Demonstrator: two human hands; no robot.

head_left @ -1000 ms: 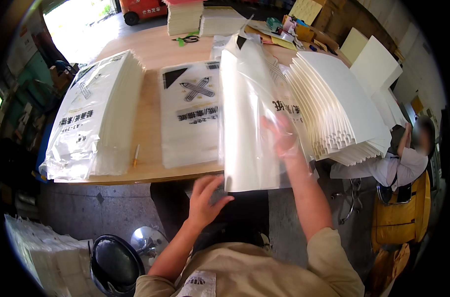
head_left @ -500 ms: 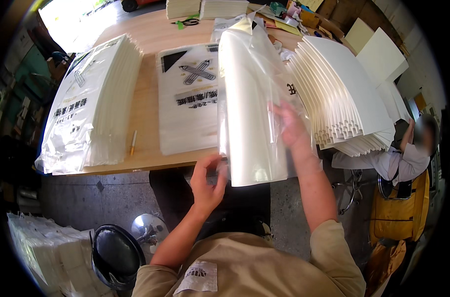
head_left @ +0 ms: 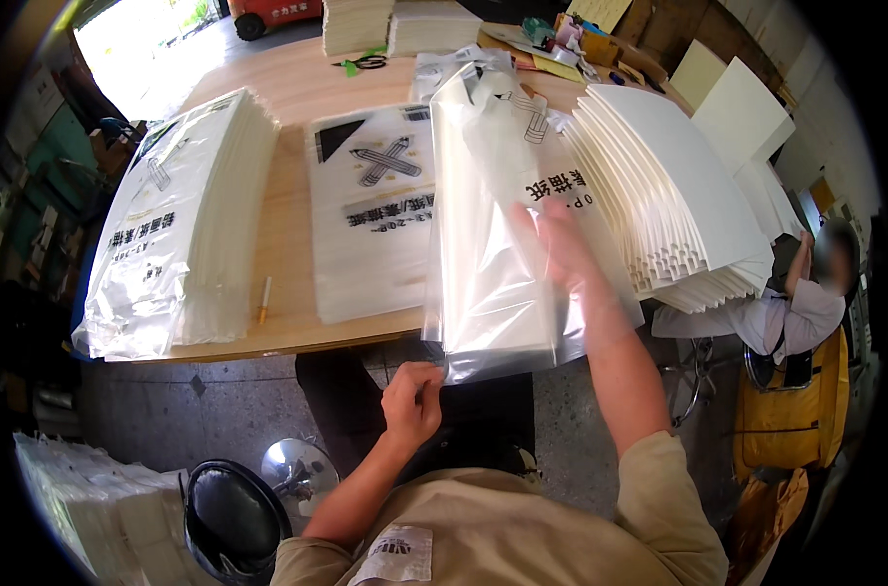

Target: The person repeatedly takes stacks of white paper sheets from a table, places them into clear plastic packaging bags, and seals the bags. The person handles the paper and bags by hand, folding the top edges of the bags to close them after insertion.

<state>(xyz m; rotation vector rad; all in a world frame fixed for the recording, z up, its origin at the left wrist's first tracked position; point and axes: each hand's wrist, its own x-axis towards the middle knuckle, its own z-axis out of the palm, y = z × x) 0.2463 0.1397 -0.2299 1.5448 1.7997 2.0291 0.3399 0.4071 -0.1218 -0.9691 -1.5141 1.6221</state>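
A clear plastic bag (head_left: 483, 293) with white sheets in its left part lies tilted over the near edge of the wooden table (head_left: 288, 244). My right hand (head_left: 561, 254) shows blurred through the film, flat with fingers spread, reaching into the bag from its near end. My left hand (head_left: 413, 398) is curled just below the bag's lower left corner, thumb and forefinger pinched at the film's edge. A fanned stack of white sheets (head_left: 668, 195) sits right of the bag. A flat pile of printed bags (head_left: 371, 225) lies to its left.
A thick pile of filled printed bags (head_left: 170, 225) fills the table's left end, with a small stick (head_left: 264, 298) beside it. More stacks (head_left: 356, 24) and green scissors (head_left: 366, 62) lie at the far end. Another person (head_left: 795, 303) sits right. A black stool (head_left: 234, 513) and floor stacks (head_left: 92, 498) are lower left.
The bag has tipped from upright down toward the table. My left hand rose to its lower edge, then drew back toward me. My right hand has slid deeper under the film.
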